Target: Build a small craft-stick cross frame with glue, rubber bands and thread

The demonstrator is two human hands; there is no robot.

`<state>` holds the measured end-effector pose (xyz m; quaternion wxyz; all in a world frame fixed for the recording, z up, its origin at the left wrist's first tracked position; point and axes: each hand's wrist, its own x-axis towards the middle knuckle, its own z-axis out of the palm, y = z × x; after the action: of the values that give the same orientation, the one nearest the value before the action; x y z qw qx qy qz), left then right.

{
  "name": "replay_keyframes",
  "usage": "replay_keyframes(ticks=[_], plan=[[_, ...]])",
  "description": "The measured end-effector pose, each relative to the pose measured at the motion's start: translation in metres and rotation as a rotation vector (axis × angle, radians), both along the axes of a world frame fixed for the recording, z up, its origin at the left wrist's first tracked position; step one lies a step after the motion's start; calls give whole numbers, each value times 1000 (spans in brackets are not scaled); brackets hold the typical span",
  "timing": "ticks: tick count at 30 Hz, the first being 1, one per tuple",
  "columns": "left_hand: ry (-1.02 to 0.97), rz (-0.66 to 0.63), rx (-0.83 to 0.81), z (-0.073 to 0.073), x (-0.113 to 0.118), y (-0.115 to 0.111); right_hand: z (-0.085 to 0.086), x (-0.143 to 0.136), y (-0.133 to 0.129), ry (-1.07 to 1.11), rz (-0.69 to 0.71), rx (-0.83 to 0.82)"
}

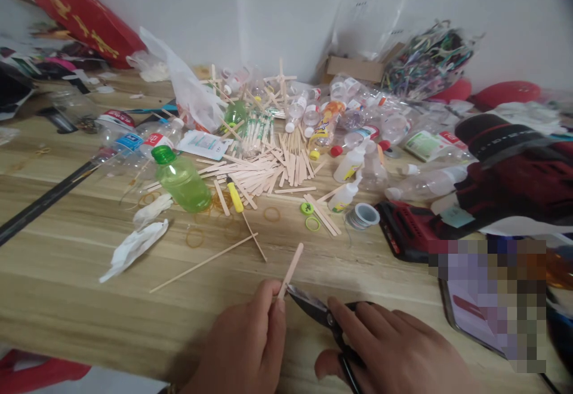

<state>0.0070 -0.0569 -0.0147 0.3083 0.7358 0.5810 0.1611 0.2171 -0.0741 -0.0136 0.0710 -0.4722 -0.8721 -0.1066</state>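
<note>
Between the thumb and forefinger of my left hand (pixel 250 337) a wooden craft stick (pixel 293 265) is pinched, its rounded end pointing up and away from me. My right hand (pixel 389 346) grips the black handles of a pair of scissors (pixel 313 305). The tips of the blades meet the stick's right edge, just above my left fingertips; whether they cut into it I cannot tell. Beyond my hands, a thin wooden skewer (pixel 203 262) lies on the table, close to a yellow-handled screwdriver (pixel 234 194).
Behind lies a heap of craft sticks (pixel 255 170) among several plastic bottles (pixel 299 110). A green bottle (pixel 181 182) stands left, near crumpled white plastic (pixel 134 248). On the right are glue bottles (pixel 344 197), a wire spool (pixel 363 216), a red-black power tool (pixel 505 185) and a phone (pixel 474 304).
</note>
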Motion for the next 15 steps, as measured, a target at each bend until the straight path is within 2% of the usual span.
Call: replay_keyframes(ticks=[8,15], plan=[[-27,-15,-74,1,-1,1,9,6,7,-35,54,39],[20,-49,-57,2,-4,1,10,10,14,-103,119,35]])
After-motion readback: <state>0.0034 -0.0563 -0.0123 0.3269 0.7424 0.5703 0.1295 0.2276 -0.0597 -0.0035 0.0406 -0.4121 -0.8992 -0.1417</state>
